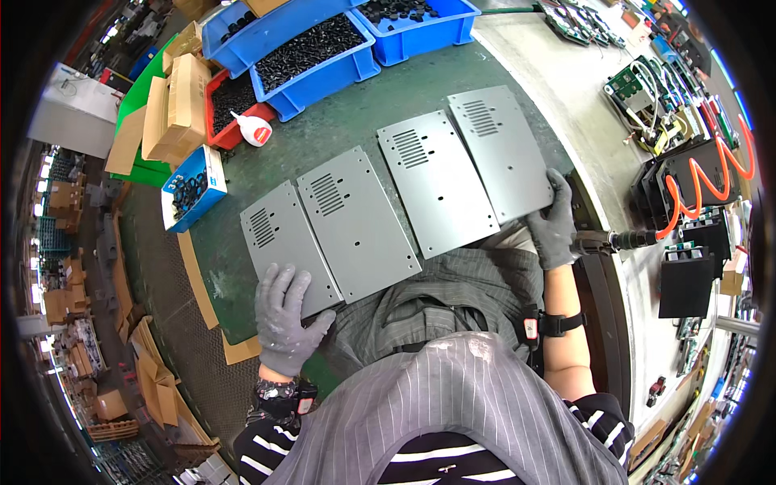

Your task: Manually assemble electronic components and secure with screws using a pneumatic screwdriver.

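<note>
Four grey metal panels would exceed my count, so several flat grey metal panels with slots and small holes lie side by side before me. My left hand (287, 315), in a grey glove, rests with fingers apart on the near-left corner of the leftmost panel (279, 242). Beside it lie a second panel (356, 226) and a third panel (436, 182). At the right, my gloved right hand (554, 222) grips the outer edge of the rightmost panel (501, 153), its thumb near the lower corner. Part of its fingers is hidden.
Blue bins (311, 69) of small black parts stand at the far side, beside a red bin (230, 109). A white bottle (254, 129) and small blue box (194, 190) sit at the left. A power screwdriver (614, 241) with an orange coiled cord lies right of my right hand.
</note>
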A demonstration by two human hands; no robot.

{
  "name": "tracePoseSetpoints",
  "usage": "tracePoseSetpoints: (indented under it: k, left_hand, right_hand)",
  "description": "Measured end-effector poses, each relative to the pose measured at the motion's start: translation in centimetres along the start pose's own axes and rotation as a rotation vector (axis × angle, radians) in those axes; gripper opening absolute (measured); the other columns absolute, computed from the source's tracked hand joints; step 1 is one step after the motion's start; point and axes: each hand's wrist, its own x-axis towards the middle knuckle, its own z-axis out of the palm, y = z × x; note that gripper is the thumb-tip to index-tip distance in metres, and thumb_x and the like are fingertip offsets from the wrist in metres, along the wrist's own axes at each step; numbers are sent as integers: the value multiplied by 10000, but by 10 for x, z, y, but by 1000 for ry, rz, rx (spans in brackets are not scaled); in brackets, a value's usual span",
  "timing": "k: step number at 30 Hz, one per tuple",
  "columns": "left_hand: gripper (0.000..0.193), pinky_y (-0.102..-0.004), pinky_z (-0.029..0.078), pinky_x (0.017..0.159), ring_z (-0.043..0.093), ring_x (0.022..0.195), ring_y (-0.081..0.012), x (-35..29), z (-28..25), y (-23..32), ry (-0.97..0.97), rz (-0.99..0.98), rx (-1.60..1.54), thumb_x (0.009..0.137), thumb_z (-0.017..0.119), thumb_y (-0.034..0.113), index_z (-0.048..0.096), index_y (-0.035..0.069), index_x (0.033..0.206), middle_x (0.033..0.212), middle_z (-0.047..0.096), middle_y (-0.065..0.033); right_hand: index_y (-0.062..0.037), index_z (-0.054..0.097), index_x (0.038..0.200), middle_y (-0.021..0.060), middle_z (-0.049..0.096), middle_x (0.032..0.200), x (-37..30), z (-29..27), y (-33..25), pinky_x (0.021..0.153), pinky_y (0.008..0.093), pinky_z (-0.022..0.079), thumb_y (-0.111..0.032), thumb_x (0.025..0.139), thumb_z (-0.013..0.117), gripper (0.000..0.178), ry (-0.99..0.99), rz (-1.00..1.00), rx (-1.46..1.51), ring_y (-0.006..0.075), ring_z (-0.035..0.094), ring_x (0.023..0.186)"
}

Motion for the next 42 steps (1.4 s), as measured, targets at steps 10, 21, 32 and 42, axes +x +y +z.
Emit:
tracePoseSetpoints:
  k: [10, 21, 32, 42]
  left_hand:
    - [838, -544, 341, 977, 398, 1212, -410, 7, 5, 14, 11, -94, 216, 635, 706, 569, 475, 65, 1263, 1263, 452, -161]
    - [925, -576, 291, 1007, 318, 1283, -407, 32, 22, 42, -82, -146, 307, 692, 588, 686, 401, 61, 1349, 1346, 394, -184]
    - [1019, -674, 104, 1042, 163, 1385, -360, 85, 35, 72, -319, -43, 258, 678, 582, 711, 294, 71, 1416, 1461, 267, -155]
    - [1042, -600, 113, 1086, 162, 1385, -370, 66, 3, 46, -284, 2, 196, 636, 658, 612, 273, 22, 1404, 1438, 282, -181]
  right_hand:
    - [-170, 524, 1263, 196, 486, 1125, -14, 5, -52, 969, 473, 344, -169, 611, 641, 662, -17, -181, -554, 381, 434, 1076]
    - [-229, 587, 1229, 136, 464, 1352, 21, -17, -48, 1074, 551, 150, -548, 606, 724, 713, -410, -372, -432, 402, 305, 1318]
    - [-138, 390, 1393, 160, 326, 1460, 21, -4, -75, 1111, 551, 40, -815, 666, 462, 995, -573, -390, -700, 358, 193, 1390]
    - [-13, 244, 1435, 199, 196, 1504, -3, 63, -128, 1146, 475, 39, -739, 807, 339, 964, -876, -716, -394, 323, 109, 1418]
